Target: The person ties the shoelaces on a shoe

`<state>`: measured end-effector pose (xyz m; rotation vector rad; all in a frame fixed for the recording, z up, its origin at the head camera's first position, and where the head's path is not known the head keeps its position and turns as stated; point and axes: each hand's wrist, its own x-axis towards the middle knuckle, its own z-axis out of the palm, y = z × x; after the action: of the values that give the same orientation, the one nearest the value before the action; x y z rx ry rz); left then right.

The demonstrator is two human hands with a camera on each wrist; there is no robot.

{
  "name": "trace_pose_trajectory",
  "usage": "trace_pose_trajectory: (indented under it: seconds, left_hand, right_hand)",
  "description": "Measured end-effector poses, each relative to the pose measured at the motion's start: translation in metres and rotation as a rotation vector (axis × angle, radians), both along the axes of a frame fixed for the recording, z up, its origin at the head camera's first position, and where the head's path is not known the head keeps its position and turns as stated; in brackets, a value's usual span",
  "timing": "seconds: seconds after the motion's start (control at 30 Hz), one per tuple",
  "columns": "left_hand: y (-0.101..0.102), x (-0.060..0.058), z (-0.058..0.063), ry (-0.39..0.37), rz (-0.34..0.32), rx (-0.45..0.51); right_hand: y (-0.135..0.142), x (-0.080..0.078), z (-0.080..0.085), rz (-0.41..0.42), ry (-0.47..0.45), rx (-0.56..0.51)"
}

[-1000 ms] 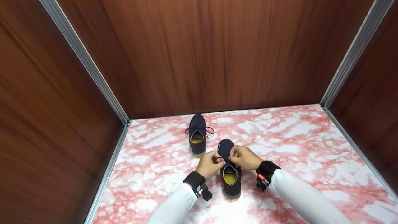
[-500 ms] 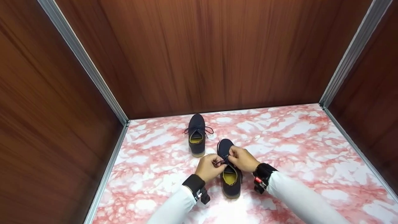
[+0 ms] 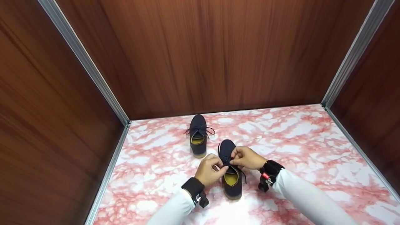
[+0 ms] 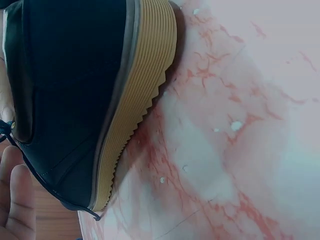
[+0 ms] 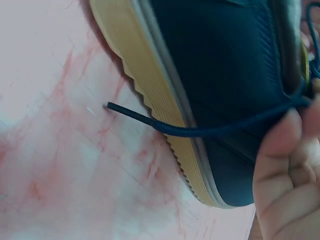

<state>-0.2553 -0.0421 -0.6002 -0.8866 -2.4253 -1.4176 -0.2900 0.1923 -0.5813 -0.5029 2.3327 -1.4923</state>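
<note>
A navy shoe [image 3: 233, 191] with a yellow insole stands on the floor, toe pointing away from me. Over its lacing, my left hand [image 3: 208, 171] comes from the left, thumb and forefinger pinching the dark shoelace [image 4: 37, 175] near the knot. From the right, my right hand [image 3: 249, 158] pinches the lace too, its fingertips right beside the left ones. In the right wrist view a free lace end [image 5: 220, 131] hangs across the shoe's side and tan ridged sole [image 5: 150, 95]. The fingers partly hide the knot itself.
A matching navy shoe [image 3: 198, 149] stands farther off to the left, its lace tied in a bow [image 3: 210, 130]. The floor [image 3: 290, 143] is pink-and-white marbled. Wood-grain panels [image 3: 218, 56] enclose it at the back and both sides, with grey metal corner strips [image 3: 87, 65].
The loop near my left fingers has drawn in, and a lace end now hangs at the shoe's right side. Another end shows left of the toe. The hands moved only slightly.
</note>
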Motion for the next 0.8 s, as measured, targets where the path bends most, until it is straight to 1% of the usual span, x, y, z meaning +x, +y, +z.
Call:
trace_pose_trajectory:
  seconds: [0.13, 0.2, 0.23, 0.33, 0.47, 0.53, 0.6, 0.67, 0.8]
  left_hand:
    - [-0.001, 0.001, 0.001, -0.004, -0.024, 0.017]
    - [-0.002, 0.001, 0.002, -0.034, -0.020, 0.025]
    - [-0.003, 0.000, 0.003, -0.063, -0.013, 0.034]
    - [-0.002, -0.004, 0.004, -0.204, 0.000, 0.093]
    - [0.000, -0.012, 0.004, -0.408, 0.014, 0.213]
    - [0.001, -0.016, 0.004, -0.478, 0.022, 0.239]
    - [0.003, -0.019, 0.004, -0.524, 0.024, 0.235]
    - [0.005, -0.021, 0.005, -0.546, 0.016, 0.213]
    - [0.011, -0.023, 0.007, -0.534, -0.001, 0.143]
  right_hand:
    - [0.006, 0.000, 0.003, 0.026, -0.084, -0.047]
    - [0.008, 0.000, 0.004, 0.032, -0.107, -0.060]
    - [0.008, 0.000, 0.005, 0.036, -0.113, -0.063]
    - [0.009, 0.000, 0.005, 0.039, -0.118, -0.064]
    - [0.010, 0.000, 0.005, 0.034, -0.121, -0.061]
    - [0.010, 0.000, 0.004, 0.031, -0.123, -0.060]
    - [0.010, -0.001, 0.003, 0.029, -0.125, -0.060]
    - [0.009, -0.001, 0.002, 0.025, -0.126, -0.059]
    - [0.009, -0.001, 0.001, 0.023, -0.121, -0.067]
